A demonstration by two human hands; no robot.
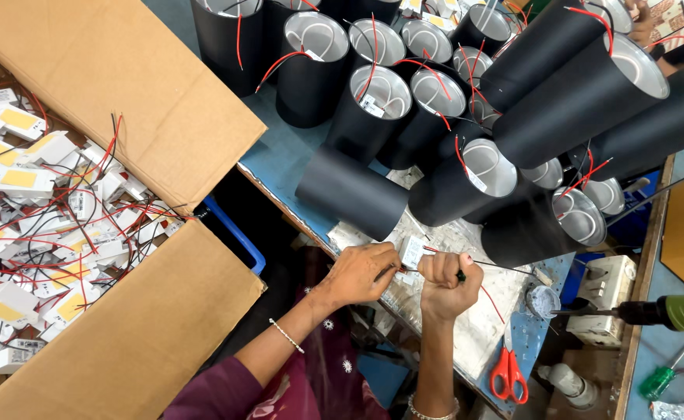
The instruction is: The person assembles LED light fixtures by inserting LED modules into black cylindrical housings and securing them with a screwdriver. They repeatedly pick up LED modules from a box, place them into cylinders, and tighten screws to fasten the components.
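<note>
My left hand [361, 272] pinches the end of a small white plastic module [413, 250] with red and black wires [494, 299], low over the worn blue table [280, 155]. My right hand [447, 284] is closed in a fist around a thin black-handled tool beside the module, its tip toward my left fingers. One black cylinder housing [350, 193] lies on its side just behind both hands.
Several black cylinder housings [389, 109] with silver insides and red wires stand or lean across the table. An open cardboard box [116, 101] at left holds several white wired modules [38, 225]. Red scissors [508, 375], a small round tin [543, 300], a green electric screwdriver [673, 313] and a green-handled screwdriver [661, 377] lie at right.
</note>
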